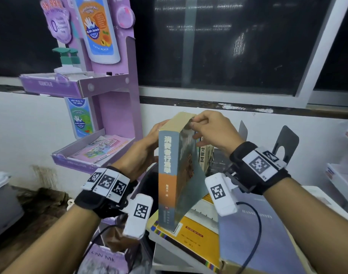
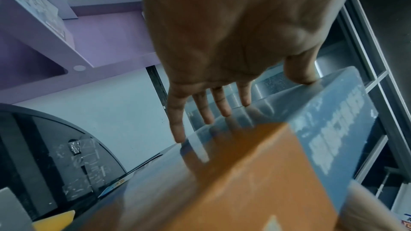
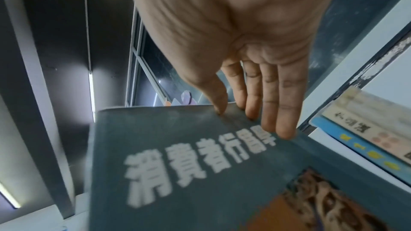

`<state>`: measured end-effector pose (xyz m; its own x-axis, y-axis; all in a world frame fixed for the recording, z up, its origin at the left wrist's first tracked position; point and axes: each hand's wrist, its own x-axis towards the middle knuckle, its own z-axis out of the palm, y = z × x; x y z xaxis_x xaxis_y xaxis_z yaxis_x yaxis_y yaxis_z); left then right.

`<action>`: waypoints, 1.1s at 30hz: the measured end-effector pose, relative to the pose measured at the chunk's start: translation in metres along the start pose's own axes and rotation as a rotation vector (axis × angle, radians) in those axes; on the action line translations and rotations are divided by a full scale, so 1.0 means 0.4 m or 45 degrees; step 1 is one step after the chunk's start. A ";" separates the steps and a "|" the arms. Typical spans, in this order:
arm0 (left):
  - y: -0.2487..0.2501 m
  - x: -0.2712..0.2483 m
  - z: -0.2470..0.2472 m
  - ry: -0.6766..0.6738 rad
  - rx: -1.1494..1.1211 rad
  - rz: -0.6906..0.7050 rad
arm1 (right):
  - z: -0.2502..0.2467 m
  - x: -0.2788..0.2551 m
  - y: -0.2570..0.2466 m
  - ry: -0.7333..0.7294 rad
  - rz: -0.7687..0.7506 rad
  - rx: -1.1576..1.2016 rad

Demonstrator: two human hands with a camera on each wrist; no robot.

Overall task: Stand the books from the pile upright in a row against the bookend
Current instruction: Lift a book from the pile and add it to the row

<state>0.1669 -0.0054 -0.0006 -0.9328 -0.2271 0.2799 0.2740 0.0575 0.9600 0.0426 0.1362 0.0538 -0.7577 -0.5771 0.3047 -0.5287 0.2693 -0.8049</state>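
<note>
one thick book (image 1: 165, 171) over pile (image 1: 200, 232); bookend (image 1: 289, 139) right, purple stand (image 1: 117, 115) left.

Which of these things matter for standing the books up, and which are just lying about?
Job: grey-blue book, left hand flat on it, right hand pinching its top; black bookend; standing book near it; yellow book and lilac book in the pile.
Lying about: purple display stand, pump bottle, leaflets.

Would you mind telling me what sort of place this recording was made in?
Probably an office or storeroom corner: a purple cardboard display stand for kids' wash, a black metal bookend near a pile of books, and a wide dark window behind.
</note>
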 end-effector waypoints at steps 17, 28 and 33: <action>-0.005 0.018 0.020 0.237 0.130 0.029 | -0.026 -0.099 -0.063 -0.535 -0.174 0.155; -0.032 0.068 -0.014 0.285 -0.067 0.006 | -0.059 -0.099 -0.043 -0.631 -0.086 0.333; -0.021 0.068 -0.002 0.112 -0.140 0.075 | -0.071 -0.095 -0.026 -0.624 -0.080 0.427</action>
<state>0.1395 -0.0127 -0.0009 -0.8915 -0.3114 0.3290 0.3560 -0.0325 0.9339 0.0659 0.1772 0.0651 -0.4221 -0.8939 0.1508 -0.3569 0.0110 -0.9341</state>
